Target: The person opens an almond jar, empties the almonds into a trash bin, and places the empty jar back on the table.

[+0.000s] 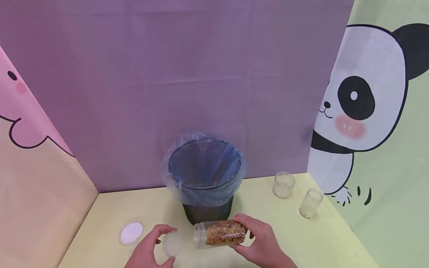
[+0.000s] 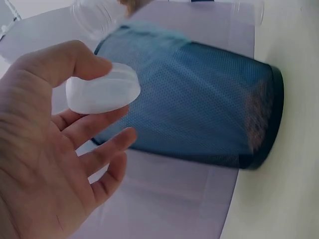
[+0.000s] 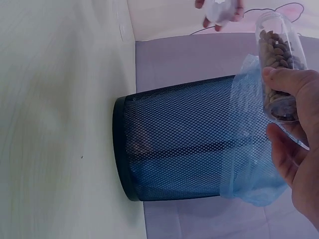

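Note:
My left hand (image 1: 147, 248) pinches a frosted white screw lid (image 1: 171, 244) between thumb and fingers; the left wrist view shows the lid (image 2: 103, 90) from its side, with the lower fingers spread beneath. My right hand (image 1: 263, 243) grips a clear jar (image 1: 200, 236) around its base end. The jar lies tilted nearly sideways, its uncovered mouth toward the lid. Small brown nut-like or kibble-like pieces (image 1: 222, 233) fill much of it. Jar and lid are apart, in front of a black mesh wastebasket (image 1: 208, 213). In the right wrist view the jar (image 3: 280, 59) appears before the basket's bag.
A translucent blue bag (image 1: 204, 195) lines the wastebasket and folds over its rim. Left on the pale yellow table (image 1: 97, 230) lies a white round lid (image 1: 131, 233). At right stand a short clear jar (image 1: 283, 185) and a taller one (image 1: 311, 203). A purple wall (image 1: 201, 74) rises behind.

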Motion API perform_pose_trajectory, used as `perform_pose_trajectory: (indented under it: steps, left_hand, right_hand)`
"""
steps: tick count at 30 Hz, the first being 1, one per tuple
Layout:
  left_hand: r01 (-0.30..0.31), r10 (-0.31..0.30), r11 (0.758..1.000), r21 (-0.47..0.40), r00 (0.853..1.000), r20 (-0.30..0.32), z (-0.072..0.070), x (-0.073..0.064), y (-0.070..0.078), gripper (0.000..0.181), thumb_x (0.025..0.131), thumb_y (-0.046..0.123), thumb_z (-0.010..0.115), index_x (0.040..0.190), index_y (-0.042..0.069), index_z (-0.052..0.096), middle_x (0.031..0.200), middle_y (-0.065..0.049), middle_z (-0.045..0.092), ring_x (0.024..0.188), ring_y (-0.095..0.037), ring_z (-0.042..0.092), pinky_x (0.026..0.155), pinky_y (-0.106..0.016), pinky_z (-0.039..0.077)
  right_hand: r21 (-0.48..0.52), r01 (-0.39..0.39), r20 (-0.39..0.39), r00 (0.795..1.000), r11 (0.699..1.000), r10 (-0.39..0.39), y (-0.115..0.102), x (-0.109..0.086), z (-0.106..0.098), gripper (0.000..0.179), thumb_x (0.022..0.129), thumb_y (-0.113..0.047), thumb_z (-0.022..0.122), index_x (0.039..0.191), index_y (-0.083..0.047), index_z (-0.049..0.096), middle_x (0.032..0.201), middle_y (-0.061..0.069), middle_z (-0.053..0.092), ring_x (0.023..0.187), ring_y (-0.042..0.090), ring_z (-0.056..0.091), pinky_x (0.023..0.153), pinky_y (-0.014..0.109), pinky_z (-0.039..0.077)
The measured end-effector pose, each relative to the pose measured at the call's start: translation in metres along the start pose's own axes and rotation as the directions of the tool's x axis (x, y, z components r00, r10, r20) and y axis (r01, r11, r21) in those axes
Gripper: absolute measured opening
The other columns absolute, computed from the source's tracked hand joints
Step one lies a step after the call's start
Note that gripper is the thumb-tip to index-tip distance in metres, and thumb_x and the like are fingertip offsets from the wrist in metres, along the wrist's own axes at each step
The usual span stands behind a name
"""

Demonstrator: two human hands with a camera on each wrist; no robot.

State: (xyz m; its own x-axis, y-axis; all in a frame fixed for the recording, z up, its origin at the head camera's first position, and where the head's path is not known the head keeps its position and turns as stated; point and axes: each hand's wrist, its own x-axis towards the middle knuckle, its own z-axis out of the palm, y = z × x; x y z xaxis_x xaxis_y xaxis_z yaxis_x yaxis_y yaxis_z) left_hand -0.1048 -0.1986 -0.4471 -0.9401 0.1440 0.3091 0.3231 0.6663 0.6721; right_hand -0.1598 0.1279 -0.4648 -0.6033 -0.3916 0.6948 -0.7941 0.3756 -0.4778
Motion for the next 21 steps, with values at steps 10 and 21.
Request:
perform_pose_trajectory:
  steps: [10,21]
  left_hand:
    - [-0.171,0.192,0.967,0.189,0.976,-0.104,-0.013,-0.02,-0.054,0.068,0.048,0.021,0.095,0.109,0.016,0.066,0.102,0.015,0.064,0.09,-0.003,0.058,0.069,-0.025,0.047]
    - [-0.232,0.277,0.934,0.274,0.951,-0.14,-0.045,-0.034,-0.12,0.075,0.037,0.007,0.09,0.106,0.004,0.061,0.083,0.013,0.059,0.072,0.001,0.048,0.057,-0.026,0.04]
  right_hand:
    - [0.043,0.003,-0.011,1.0,0.999,-0.003,0.001,-0.003,-0.001,0.057,0.073,-0.024,0.087,0.123,-0.017,0.06,0.112,-0.001,0.066,0.082,0.007,0.061,0.054,0.01,0.043]
    - [0.053,-0.024,-0.042,0.999,0.998,0.026,0.006,-0.007,-0.002,0.06,0.072,-0.02,0.087,0.125,-0.016,0.059,0.111,0.0,0.066,0.076,0.005,0.058,0.053,0.01,0.042]
